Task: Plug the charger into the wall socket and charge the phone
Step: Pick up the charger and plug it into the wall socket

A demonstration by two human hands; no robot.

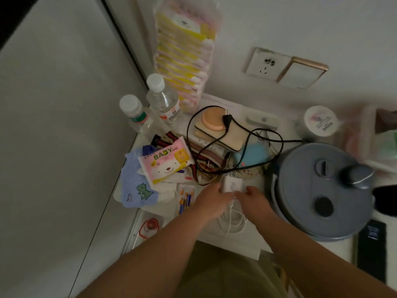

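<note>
Evidently both hands are gripping the white charger [231,185] near the table's front: the left hand [209,201] is pinching its body, prongs pointing far toward the empty wall socket [267,64], while the right hand [254,198] is closing around the white cable [233,222] end.

A single head-worn wide-angle camera looks steeply down and forward over a cluttered white bedside surface [253,239], close enough that both forearms fill the lower frame. The left hand [209,201] and right hand [254,200] meet near frame centre. The wall socket [267,63] sits upper right on the facing wall, straight lines bowing toward the edges. A grey kettle [318,201] lies at right.
</note>
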